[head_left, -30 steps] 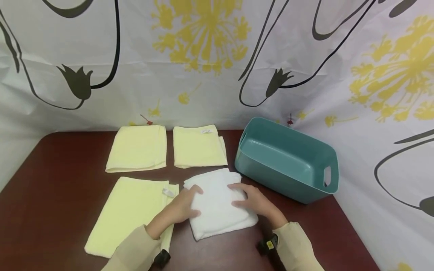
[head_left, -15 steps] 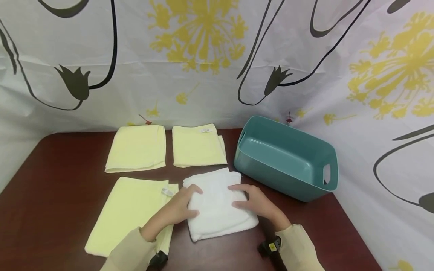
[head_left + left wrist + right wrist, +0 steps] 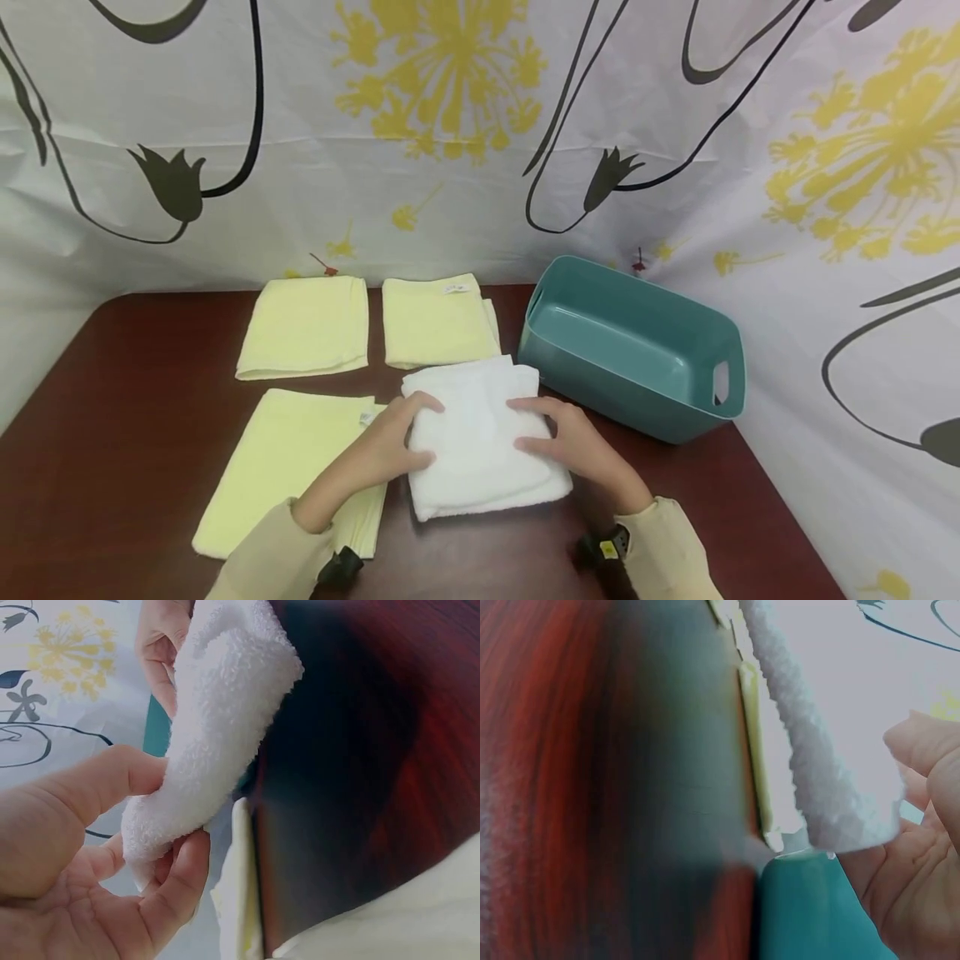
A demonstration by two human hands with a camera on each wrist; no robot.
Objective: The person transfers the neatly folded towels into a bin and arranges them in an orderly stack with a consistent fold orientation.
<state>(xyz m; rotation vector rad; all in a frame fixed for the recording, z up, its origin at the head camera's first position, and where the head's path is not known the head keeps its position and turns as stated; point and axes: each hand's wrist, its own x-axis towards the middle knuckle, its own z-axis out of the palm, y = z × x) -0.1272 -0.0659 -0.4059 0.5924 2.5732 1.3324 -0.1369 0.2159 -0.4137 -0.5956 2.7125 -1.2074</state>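
Observation:
A folded white towel [image 3: 480,442] is held between both hands, raised off the dark table in the wrist views. My left hand [image 3: 393,437] grips its left side, thumb on top and fingers curled beneath, as the left wrist view shows of the fluffy towel [image 3: 217,712]. My right hand [image 3: 573,442] pinches the opposite side, thumb over the upper face; in the right wrist view the fingers [image 3: 900,862] reach under the towel's edge [image 3: 832,765]. To the left lies a folded yellow towel [image 3: 292,467], partly under the left forearm.
Behind lie two more folded yellow towels, one at the left [image 3: 303,325] and one nearer the middle [image 3: 435,321], with a label. A teal bin [image 3: 615,379] with handle holes stands at the back right, nothing inside. A patterned curtain [image 3: 300,217] hangs along the table's far edge.
The white towel has come up off the table and slightly away from me, now overlapping the middle yellow towel's front edge in the head view. Both hands rise with it.

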